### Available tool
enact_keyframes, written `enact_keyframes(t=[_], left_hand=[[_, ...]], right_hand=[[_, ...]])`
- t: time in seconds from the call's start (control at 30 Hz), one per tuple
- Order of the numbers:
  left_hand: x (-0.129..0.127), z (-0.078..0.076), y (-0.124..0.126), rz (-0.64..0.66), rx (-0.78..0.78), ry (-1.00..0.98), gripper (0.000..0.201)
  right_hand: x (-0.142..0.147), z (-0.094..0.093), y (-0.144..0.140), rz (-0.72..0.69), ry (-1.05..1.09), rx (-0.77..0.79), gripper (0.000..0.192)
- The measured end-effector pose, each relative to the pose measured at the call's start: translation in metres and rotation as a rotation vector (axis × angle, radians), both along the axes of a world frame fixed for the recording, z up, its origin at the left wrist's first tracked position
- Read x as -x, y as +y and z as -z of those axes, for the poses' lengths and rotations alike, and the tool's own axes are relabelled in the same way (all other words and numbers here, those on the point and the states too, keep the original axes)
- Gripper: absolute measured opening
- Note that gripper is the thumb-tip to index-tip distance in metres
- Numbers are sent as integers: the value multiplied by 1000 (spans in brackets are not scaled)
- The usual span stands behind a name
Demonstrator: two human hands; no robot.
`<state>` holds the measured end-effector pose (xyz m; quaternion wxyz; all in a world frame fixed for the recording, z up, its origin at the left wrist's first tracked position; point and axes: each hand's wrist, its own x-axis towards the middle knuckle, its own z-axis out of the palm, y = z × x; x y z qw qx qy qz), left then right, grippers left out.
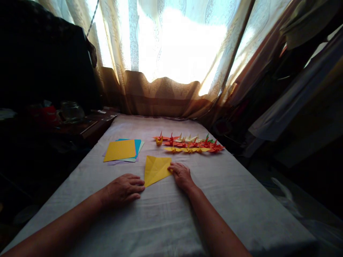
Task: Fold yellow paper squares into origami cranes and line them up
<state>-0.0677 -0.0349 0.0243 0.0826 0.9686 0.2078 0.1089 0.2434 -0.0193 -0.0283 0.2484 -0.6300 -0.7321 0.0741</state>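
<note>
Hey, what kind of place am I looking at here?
Probably a room at home: a curtained window, a cloth-covered table, and a glass jar on a side surface.

Both hands lie palm-down, fingers extended: left hand (123, 188), right hand (182, 175).

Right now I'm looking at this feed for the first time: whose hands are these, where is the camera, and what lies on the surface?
One camera, worn on a person's head, looks forward and down. The left hand lies flat on the pale cloth-covered table, fingertips at a folded yellow paper sheet. The right hand presses that sheet's right corner. Neither hand grips anything. Behind lie a stack of coloured paper squares and rows of small folded paper cranes, before a sunlit curtain.
</note>
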Motion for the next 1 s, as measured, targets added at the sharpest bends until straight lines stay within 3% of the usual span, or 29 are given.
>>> enact_keyframes(t=[0.07, 0.17, 0.23, 0.3, 0.43, 0.53, 0.7, 0.8, 0.9, 1.0], left_hand=[[-5, -3, 8, -117, 53, -21, 34], [-18, -2, 27, -411, 61, -82, 31], [-29, 0, 42, -640, 69, -111, 41], [-43, 2, 56, -747, 110, -105, 51], [-68, 1, 75, -869, 186, -95, 57], [-80, -2, 84, -937, 240, -102, 57], [-86, -10, 88, -993, 303, -170, 51], [-83, -12, 85, -1011, 346, -226, 47], [-74, -12, 82, -1010, 390, -273, 43], [-59, -8, 79, -992, 434, -292, 41]], right_hand=[[-1, 3, 2, -4, -4, -27, 45], [-1, 5, 3, -22, -13, -66, 51], [-1, 5, 2, -31, -18, -89, 50], [0, 4, 1, -27, -19, -109, 47], [2, 0, -9, 11, -12, -137, 43], [5, -4, -19, 25, -25, -186, 51], [22, -21, -29, -118, -175, -271, 64], [37, -34, -22, -266, -279, -204, 53], [44, -41, -12, -390, -352, -163, 27], [34, -43, -4, -410, -394, -188, 18]])
